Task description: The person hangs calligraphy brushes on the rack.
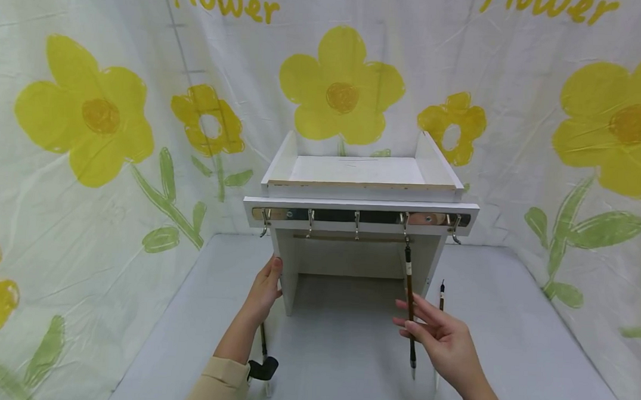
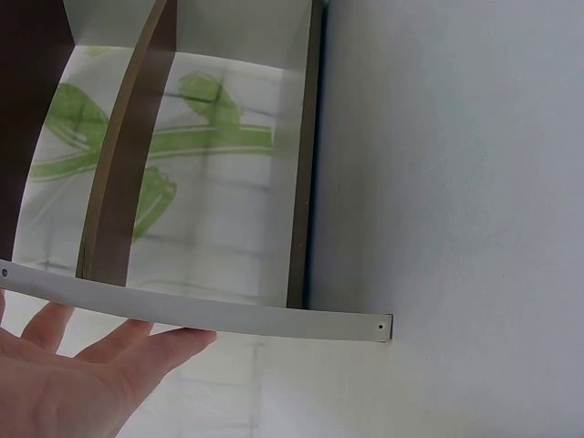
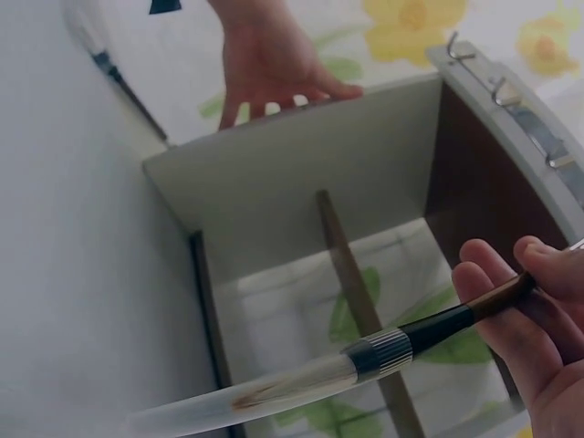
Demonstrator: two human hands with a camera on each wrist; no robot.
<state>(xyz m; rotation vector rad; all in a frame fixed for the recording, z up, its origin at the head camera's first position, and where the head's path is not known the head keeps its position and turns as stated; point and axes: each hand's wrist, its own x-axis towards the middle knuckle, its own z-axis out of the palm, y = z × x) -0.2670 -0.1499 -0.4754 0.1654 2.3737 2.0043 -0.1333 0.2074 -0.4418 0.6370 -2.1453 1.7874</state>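
My right hand (image 1: 443, 342) pinches a calligraphy brush (image 1: 409, 287) by its brown handle, tip pointing down. The brush's top end is at the fourth hook (image 1: 405, 223) of the rack's hook strip; whether its loop is over the hook cannot be told. In the right wrist view, a clear cover seems to enclose the brush's pale bristles (image 3: 292, 388). Resting against the outer left side of the white wooden rack (image 1: 285, 270) is my left hand (image 1: 263, 290). The left wrist view shows its fingers (image 2: 173, 351) spread and fairly straight along the side panel.
A second brush (image 1: 442, 298) lies on the table right of the rack. Another brush (image 1: 263, 339) lies on the left, partly behind my left forearm. The rack has an upper tray (image 1: 354, 168) above its hooks. A flower-print cloth (image 1: 341, 99) hangs behind.
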